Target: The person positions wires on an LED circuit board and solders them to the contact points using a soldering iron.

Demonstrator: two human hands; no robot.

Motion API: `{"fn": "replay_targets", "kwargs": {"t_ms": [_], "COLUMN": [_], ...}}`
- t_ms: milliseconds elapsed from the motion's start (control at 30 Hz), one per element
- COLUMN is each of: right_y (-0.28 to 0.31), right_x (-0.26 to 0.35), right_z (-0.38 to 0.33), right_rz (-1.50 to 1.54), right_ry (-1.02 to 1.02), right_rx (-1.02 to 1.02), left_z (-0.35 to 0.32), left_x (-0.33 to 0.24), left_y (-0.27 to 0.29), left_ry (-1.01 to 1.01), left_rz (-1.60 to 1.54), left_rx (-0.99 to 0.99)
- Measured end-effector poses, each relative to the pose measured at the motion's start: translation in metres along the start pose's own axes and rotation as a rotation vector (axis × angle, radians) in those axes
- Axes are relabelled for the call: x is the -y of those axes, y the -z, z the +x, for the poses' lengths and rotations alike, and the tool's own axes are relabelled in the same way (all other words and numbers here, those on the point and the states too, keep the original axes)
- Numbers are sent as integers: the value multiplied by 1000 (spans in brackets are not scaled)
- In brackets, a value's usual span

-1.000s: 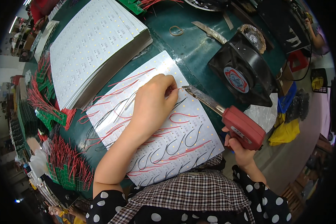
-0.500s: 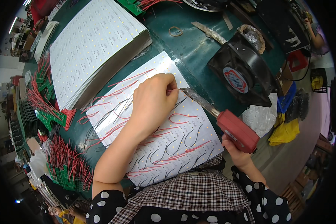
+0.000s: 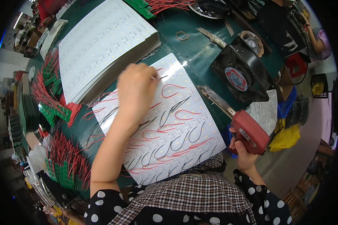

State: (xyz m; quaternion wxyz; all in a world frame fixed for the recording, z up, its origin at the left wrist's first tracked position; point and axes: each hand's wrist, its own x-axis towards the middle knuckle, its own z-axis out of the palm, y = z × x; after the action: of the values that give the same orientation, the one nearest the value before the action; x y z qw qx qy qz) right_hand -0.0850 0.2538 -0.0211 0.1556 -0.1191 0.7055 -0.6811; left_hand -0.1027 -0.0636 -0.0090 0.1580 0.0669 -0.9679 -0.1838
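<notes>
A white circuit board sheet (image 3: 171, 66) dotted with small yellow squares lies before me, with rows of red and black wires across it. Over its far left part is my left hand (image 3: 136, 92), a little blurred, its fingers pinched on a thin dark wire (image 3: 163, 77). Beneath the hand, part of the sheet is hidden. Just past the sheet's right edge, my right hand (image 3: 245, 154) grips a red soldering gun (image 3: 249, 132). The gun's dark, crusted tip (image 3: 203, 89) points up and left, apart from the wires.
A thick stack of white boards (image 3: 101, 48) stands at the far left. Green boards with red wires (image 3: 65, 174) crowd the left side. A black fan (image 3: 242, 73) stands at the right, near a blade-like metal strip (image 3: 212, 37), a crusted dish (image 3: 252, 42) and a rubber band (image 3: 182, 36).
My left hand has moved left and away from the soldering tip. The soldering gun has drawn back to the right, off the sheet. A red loop now shows where the hand was.
</notes>
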Motion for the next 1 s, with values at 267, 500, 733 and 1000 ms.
{"fn": "replay_targets", "kwargs": {"t_ms": [267, 500, 733, 1000], "right_y": [-3, -3, -3, -1], "right_x": [3, 4, 5, 2], "right_z": [-3, -10, -13, -13], "right_rz": [-9, 5, 16, 25], "right_ry": [-4, 5, -25, 22], "right_rx": [-42, -67, -79, -96], "left_z": [-55, -63, -83, -78], "left_x": [-37, -43, -51, -11], "left_y": [3, -9, -6, 25], "left_ry": [-139, -154, -565, -107], "left_rz": [-321, -183, 373, -65], "left_rx": [190, 61, 183, 3]}}
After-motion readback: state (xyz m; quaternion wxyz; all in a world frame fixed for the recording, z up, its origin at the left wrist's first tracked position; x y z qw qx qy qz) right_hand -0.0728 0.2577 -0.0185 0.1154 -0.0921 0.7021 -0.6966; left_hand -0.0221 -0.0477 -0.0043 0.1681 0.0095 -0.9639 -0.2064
